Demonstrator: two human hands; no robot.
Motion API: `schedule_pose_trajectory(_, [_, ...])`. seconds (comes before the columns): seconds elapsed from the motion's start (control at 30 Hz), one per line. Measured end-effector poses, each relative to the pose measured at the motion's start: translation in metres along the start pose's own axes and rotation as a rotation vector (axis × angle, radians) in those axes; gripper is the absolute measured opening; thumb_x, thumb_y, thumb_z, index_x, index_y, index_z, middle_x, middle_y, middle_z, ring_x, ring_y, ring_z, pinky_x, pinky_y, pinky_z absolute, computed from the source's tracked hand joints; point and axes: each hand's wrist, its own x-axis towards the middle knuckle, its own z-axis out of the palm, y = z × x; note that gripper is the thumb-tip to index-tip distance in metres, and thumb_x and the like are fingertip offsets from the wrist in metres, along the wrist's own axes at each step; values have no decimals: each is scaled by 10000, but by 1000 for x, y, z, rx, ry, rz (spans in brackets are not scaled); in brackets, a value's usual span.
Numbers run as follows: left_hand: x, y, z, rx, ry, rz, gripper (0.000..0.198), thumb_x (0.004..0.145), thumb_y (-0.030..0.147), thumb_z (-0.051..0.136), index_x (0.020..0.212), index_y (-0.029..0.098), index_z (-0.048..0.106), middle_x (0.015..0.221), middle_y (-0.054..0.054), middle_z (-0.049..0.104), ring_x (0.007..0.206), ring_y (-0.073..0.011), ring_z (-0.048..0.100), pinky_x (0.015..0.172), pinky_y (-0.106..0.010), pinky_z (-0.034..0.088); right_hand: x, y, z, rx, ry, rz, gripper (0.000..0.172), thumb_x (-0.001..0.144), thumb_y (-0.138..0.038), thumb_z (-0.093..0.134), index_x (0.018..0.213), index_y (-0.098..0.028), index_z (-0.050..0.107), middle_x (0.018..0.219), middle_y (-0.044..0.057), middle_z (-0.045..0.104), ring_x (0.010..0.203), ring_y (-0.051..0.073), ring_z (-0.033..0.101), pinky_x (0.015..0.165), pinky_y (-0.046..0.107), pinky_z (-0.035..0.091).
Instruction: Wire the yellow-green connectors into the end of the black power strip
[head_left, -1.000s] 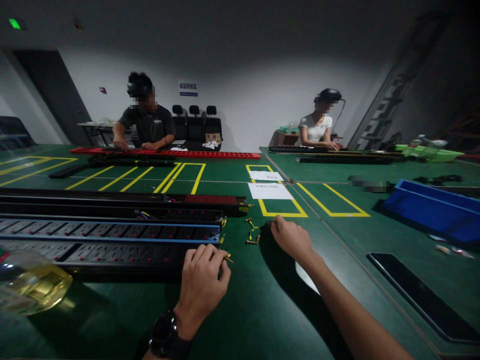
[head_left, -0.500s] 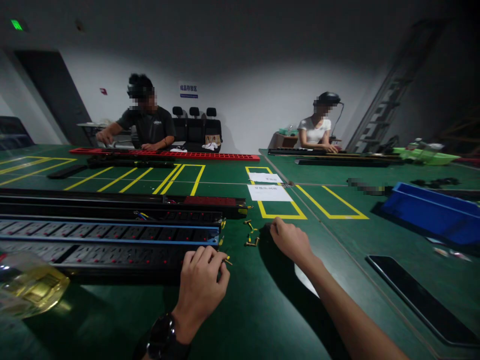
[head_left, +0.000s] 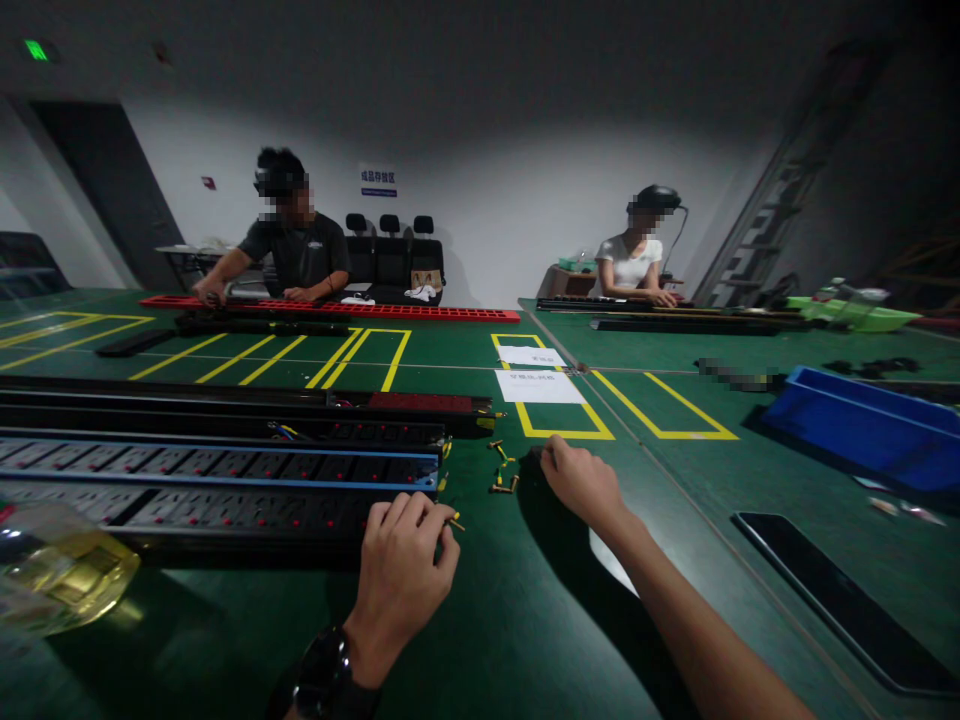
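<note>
My left hand [head_left: 409, 555], with a dark watch at the wrist, curls over the right end of the nearest black power strip [head_left: 247, 525]. Just past its fingertips a small brass-coloured pin with a yellow wire [head_left: 456, 521] sticks out at the strip's end. My right hand [head_left: 579, 478] is closed in a loose fist low over the green table; what its fingers hold, if anything, is hidden. Between the hands lie several small brass pins on green-yellow wires [head_left: 502, 468]. Behind the nearest strip runs another power strip with a blue edge [head_left: 300, 470].
A bottle of yellow liquid [head_left: 75, 570] is at the left. To the right are a phone [head_left: 840, 600] and a blue bin [head_left: 870, 425]. White paper sheets [head_left: 540, 387] lie ahead among yellow tape lines. Two co-workers sit across the table, one behind a red slotted rail [head_left: 420, 313].
Both my hands stay in place. Across the table, the left co-worker's hand has lowered slightly to the right, onto the work by the red rail.
</note>
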Motion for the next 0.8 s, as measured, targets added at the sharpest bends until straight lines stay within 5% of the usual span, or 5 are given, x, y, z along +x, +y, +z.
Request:
schedule_pose_trajectory(0.57, [0, -1, 1, 5, 1, 0, 212, 915, 144, 567, 989, 235, 744, 920, -31, 700, 921, -244, 627, 848, -435, 376, 3, 1, -1, 44, 1, 40, 317, 1080, -342, 378, 1172, -201, 646, 1069, 157, 757, 950, 326, 742, 772, 375, 495])
schedule_pose_trajectory(0.67, [-1, -1, 1, 3, -1, -1, 209, 913, 142, 570, 989, 236, 741, 918, -30, 699, 919, -244, 624, 854, -437, 378, -1, 0, -17, 202, 97, 22, 333, 1065, -401, 407, 1134, -207, 669, 1022, 121, 754, 944, 309, 725, 761, 355, 503])
schedule_pose_trajectory(0.8, [-2, 0, 0, -2, -30, -9, 202, 914, 149, 573, 990, 240, 737, 931, -33, 702, 928, -245, 620, 853, -435, 379, -38, 4, -55, 396, 294, -122, 613, 1090, -332, 78, 1212, -190, 662, 1068, 149, 719, 993, 273, 699, 797, 353, 541])
